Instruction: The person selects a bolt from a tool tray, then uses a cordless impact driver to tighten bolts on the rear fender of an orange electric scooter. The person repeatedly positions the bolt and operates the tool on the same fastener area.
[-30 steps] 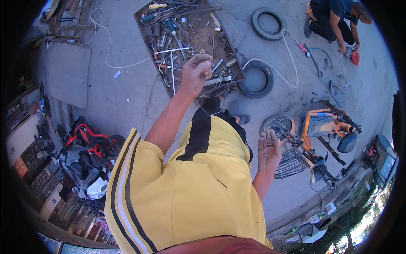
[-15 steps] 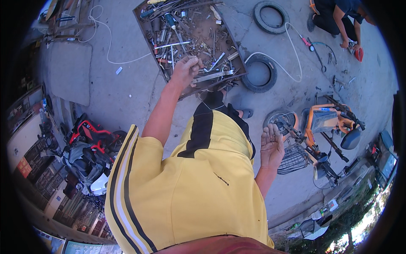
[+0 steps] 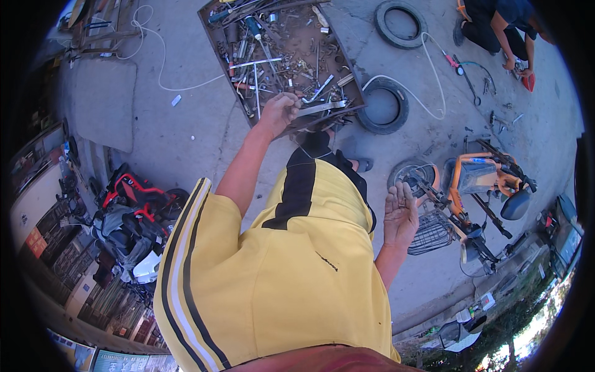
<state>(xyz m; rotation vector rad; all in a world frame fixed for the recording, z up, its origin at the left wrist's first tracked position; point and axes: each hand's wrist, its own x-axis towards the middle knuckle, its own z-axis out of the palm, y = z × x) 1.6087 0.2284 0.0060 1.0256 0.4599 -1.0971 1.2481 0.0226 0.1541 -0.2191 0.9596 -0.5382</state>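
Note:
My left hand is over the near edge of a rusty metal tool tray, its fingers curled in. Whatever may be between the fingertips is hidden or too small to name. Just right of it lies a flat silver bar-like tool, with an L-shaped wrench beyond. A T-shaped wrench and a screwdriver with a dark green handle lie farther in, among loose bolts and small parts. Out to the right, my right hand is palm up, fingers stretched and slightly bent, holding nothing.
Two tyres lie right of the tray, a pale hose running past them. An orange scooter with a wire basket is at right. A red-and-black scooter stands left. Another person crouches at far right.
My left hand has drawn back a little from the loose parts toward the tray's near edge, fingers still curled. My right hand stays nearly in place.

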